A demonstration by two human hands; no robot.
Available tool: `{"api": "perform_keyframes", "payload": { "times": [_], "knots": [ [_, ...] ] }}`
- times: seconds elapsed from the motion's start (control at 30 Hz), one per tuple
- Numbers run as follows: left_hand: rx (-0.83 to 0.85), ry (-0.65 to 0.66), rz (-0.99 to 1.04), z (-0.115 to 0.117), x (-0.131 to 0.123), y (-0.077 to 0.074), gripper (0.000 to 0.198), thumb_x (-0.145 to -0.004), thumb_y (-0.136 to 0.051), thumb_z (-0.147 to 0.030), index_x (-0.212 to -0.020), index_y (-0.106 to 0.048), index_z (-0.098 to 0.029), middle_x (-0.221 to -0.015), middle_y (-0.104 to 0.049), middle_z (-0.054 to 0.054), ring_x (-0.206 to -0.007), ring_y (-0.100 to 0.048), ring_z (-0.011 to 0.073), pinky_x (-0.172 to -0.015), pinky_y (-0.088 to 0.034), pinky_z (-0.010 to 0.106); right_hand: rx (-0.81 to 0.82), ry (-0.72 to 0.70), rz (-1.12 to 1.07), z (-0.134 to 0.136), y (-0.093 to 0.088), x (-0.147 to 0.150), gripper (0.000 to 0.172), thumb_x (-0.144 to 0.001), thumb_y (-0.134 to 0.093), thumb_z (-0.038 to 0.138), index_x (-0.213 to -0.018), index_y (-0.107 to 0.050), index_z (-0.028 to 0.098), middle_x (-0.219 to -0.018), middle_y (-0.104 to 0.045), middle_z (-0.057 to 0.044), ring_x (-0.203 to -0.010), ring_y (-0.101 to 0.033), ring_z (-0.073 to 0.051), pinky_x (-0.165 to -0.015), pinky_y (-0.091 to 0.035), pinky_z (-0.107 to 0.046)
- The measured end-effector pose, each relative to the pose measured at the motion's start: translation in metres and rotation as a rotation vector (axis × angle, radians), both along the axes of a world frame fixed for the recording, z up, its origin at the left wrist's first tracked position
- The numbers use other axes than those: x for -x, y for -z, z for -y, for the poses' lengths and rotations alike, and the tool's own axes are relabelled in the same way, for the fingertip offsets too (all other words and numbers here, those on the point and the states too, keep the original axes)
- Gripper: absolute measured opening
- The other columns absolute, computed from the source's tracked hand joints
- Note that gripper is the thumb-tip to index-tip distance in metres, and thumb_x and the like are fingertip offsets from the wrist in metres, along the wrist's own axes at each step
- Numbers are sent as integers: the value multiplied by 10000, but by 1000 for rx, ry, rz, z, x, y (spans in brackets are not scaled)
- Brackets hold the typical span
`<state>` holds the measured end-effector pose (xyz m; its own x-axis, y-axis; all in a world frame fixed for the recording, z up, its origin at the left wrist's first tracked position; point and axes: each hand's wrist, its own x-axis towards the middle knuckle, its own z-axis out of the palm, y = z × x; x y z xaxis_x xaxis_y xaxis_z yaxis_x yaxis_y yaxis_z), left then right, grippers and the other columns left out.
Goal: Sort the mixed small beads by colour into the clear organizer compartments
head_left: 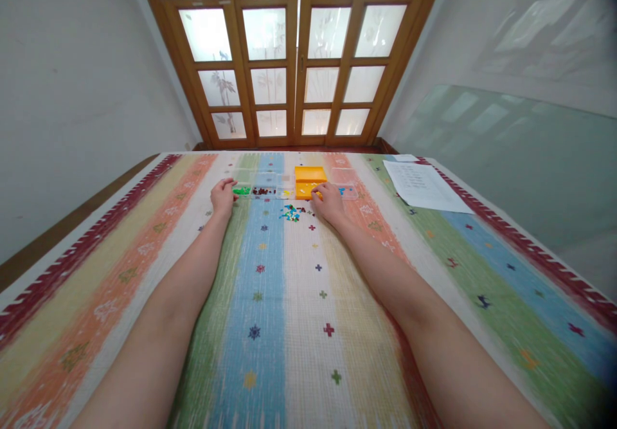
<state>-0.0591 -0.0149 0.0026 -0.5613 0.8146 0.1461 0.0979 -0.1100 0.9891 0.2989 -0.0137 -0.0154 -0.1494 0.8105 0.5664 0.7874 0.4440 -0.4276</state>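
My left hand is at the left end of a clear plastic box of green pieces, its curled fingers around that end. Beside it stand a clear box of dark brown pieces and one with a few yellow pieces. My right hand reaches over the front right corner of an orange box with its lid up. Its fingertips are pinched together; whatever is between them is too small to make out. A small pile of mixed coloured pieces lies on the cloth between my hands.
Right of the orange box is a clear box with blue pieces, partly behind my right hand. White paper sheets lie at the far right of the striped tablecloth. Beyond the table stand wood-framed glass doors.
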Motion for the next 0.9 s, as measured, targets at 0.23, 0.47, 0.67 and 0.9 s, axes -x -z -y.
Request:
{"api": "perform_keyframes", "payload": {
  "times": [0.23,0.47,0.67,0.9],
  "knots": [
    [-16,18,-188,7,-6,3,322,-806,-592,-171,-1085,-752,-190,-969,-748,53,-505,-562,114,-599,-448,243,-10,-13,-12,0,0,0,195,-916,-557,210,-929,-752,205,-1020,-685,-115,-998,-583,-289,-910,-462,-431],
    [-75,97,-228,18,-23,-4,229,-775,-632,-168,-960,-763,-197,-714,-666,11,-626,-588,179,-681,-445,263,-18,-91,65,5,-5,2,208,-952,-550,242,-947,-754,203,-1023,-679,-120,-1011,-571,-287,-917,-447,-426],
    [-101,225,-386,25,-38,-9,208,-771,-634,-123,-904,-771,-205,-782,-682,35,-823,-606,225,-840,-467,304,-28,-316,192,22,-16,19,205,-990,-555,293,-980,-750,232,-1003,-688,-96,-1024,-557,-274,-960,-414,-430],
    [-127,296,-398,29,-45,-10,205,-781,-624,-84,-853,-765,-215,-865,-715,48,-857,-606,225,-869,-465,310,-33,-597,268,47,-20,45,242,-971,-617,292,-1182,-735,293,-1237,-669,-84,-1190,-538,-280,-1054,-394,-464]
  ]
}}
